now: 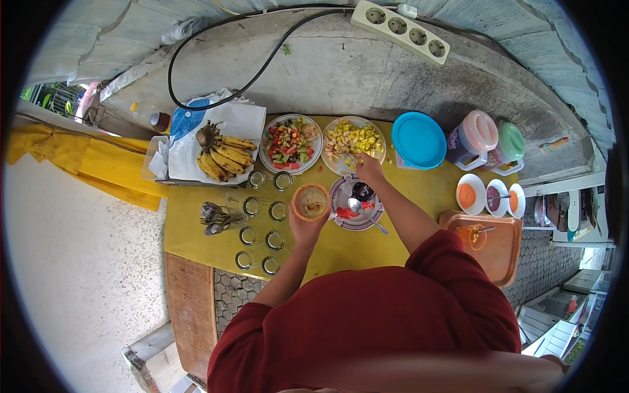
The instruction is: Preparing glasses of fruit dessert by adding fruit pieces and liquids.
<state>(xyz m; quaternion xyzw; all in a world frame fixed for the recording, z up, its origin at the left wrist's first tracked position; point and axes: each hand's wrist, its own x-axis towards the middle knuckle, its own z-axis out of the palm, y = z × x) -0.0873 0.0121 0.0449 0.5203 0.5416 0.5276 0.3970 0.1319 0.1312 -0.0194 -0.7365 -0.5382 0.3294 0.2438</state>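
Observation:
My left hand [307, 230] grips a glass [311, 202] with an orange, grainy coating around its rim and pale pieces inside. Over the plate of diced yellow and pale fruit [339, 167], my right hand [369, 169] has its fingers closed on a utensil [352, 157], mostly hidden, that reaches into the pieces. Just below that plate, a patterned plate [339, 189] holds dark jelly [362, 191] and red pieces [347, 213]. A metal spoon [356, 205] rests across it. Mixed diced fruit [287, 142] fills another plate to the left.
Several empty glasses [251, 206] and a glass of cutlery [237, 219] stand left. Bananas [226, 157] lie behind them. Rightward are a blue lid [419, 140], lidded pitchers [476, 132], white bowls [470, 194] and a brown tray [501, 260]. A power strip [400, 30] hangs above.

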